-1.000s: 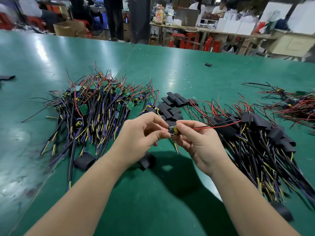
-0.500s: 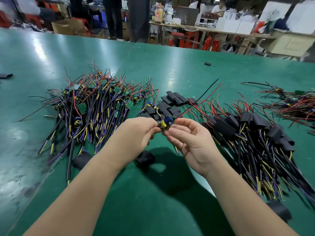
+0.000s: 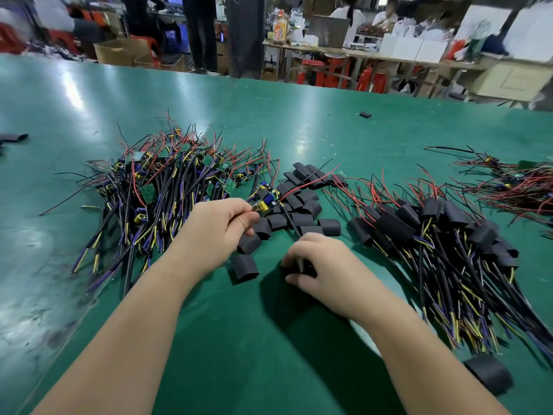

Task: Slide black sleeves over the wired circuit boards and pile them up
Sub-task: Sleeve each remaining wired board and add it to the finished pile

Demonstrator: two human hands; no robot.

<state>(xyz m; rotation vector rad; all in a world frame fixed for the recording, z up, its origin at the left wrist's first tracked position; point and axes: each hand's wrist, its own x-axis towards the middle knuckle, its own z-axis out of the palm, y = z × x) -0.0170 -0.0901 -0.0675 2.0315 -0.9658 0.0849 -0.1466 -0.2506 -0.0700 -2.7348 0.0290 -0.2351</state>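
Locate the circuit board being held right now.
Head view, just left of centre: the left hand pinches the circuit board over the loose black sleeves, with the unsleeved pile to its left.

Green bench (image 3: 269,339); black sleeves (image 3: 302,205); green boards (image 3: 148,191); wires (image 3: 449,295) red, black, yellow and purple.

We see a bare left hand (image 3: 215,232) and a bare right hand (image 3: 324,262). The left forearm (image 3: 134,324) and right forearm (image 3: 404,339) are uncovered for all the length we can see.
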